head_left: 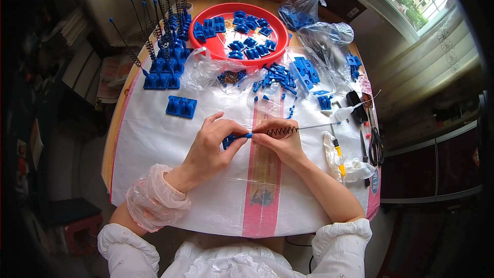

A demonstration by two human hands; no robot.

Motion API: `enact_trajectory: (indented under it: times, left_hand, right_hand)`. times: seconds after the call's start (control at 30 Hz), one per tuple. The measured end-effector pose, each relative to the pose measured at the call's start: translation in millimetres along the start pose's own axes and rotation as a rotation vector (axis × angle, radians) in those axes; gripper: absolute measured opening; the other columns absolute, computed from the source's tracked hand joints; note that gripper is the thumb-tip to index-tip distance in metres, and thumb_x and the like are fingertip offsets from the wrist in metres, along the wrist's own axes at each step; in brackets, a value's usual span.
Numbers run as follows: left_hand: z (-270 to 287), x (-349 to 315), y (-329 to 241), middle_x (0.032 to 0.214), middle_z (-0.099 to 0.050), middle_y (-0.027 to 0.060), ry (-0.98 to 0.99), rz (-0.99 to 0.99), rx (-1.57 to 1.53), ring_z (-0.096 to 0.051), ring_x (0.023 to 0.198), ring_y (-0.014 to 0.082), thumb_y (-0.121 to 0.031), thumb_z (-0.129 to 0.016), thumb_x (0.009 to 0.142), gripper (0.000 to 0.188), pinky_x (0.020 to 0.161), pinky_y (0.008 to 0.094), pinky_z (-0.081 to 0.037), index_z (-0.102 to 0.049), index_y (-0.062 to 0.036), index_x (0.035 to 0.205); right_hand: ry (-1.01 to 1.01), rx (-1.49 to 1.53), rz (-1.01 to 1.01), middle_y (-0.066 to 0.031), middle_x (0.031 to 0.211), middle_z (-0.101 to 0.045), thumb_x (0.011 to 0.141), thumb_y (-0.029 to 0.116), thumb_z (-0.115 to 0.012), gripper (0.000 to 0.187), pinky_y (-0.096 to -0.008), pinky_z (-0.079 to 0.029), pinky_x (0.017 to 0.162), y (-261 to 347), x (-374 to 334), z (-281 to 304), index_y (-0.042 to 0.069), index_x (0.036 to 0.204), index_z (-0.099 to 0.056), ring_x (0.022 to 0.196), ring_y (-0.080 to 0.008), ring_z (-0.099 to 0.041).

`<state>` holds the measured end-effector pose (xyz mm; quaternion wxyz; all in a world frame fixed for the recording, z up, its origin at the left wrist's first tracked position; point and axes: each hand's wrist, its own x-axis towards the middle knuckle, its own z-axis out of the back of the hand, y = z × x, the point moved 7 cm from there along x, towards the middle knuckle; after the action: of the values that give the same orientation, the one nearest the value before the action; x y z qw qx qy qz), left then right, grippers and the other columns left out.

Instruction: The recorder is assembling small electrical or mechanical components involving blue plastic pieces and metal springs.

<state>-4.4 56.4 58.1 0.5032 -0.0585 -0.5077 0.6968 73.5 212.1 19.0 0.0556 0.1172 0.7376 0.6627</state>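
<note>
Above the middle of the table, my left hand (212, 141) pinches a blue plastic piece (227, 140), mostly hidden by the fingers. The fingers of my right hand (282, 141) close round the end of a dark coil spring (278, 132) where it meets a small blue tip (248, 135). Both sets of fingertips nearly touch at that joint. A thin rod (315, 126) runs out of the spring to the right. Left of my hands lies a blue plastic base (180, 106) with raised parts.
Upright springs with blue tips (163, 41) stand in blue bases at the back left. Behind are a red basin (193, 36) of blue parts, a clear tray (295, 80) and loose blue pieces (278, 77). Scissors (377, 146), a yellow-handled tool (339, 160) and a white bottle (343, 114) lie right.
</note>
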Motion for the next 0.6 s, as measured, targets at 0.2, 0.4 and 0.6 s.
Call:
enact_trajectory:
  times: [0.2, 0.4, 0.6]
  left_hand:
    - [-9, -2, 15, 0.091, -0.074, 0.008, 0.086, 0.247, -0.324, -0.069, 0.084, 0.0154, -0.008, -0.071, 0.091, 0.015, 0.085, 0.0333, -0.054, -0.073, -0.0006, 0.105]
    - [-14, -5, 26, 0.091, -0.073, 0.0042, 0.131, 0.419, -0.554, -0.066, 0.085, 0.0096, -0.01, -0.072, 0.093, 0.016, 0.077, 0.0259, -0.052, -0.074, 0.0, 0.105]
    - [-15, -6, 30, 0.09, -0.072, 0.004, 0.159, 0.44, -0.573, -0.065, 0.085, 0.0091, -0.012, -0.072, 0.094, 0.018, 0.078, 0.0249, -0.052, -0.073, -0.0003, 0.108]
  right_hand:
    - [0.052, 0.015, 0.026, -0.0096, 0.091, -0.075, 0.089, -0.003, -0.076, 0.012, -0.0267, -0.059, 0.078, -3, -1, 2, -0.005, 0.101, -0.076, 0.085, -0.0155, -0.073]
    - [0.08, 0.071, 0.003, -0.0102, 0.095, -0.075, 0.09, -0.001, -0.076, 0.015, -0.0272, -0.059, 0.081, -2, -2, -3, -0.006, 0.104, -0.075, 0.09, -0.0155, -0.073]
    - [0.086, 0.053, 0.013, -0.0105, 0.096, -0.075, 0.09, -0.002, -0.076, 0.014, -0.0273, -0.059, 0.082, -3, -2, -3, -0.007, 0.103, -0.075, 0.09, -0.0156, -0.073]
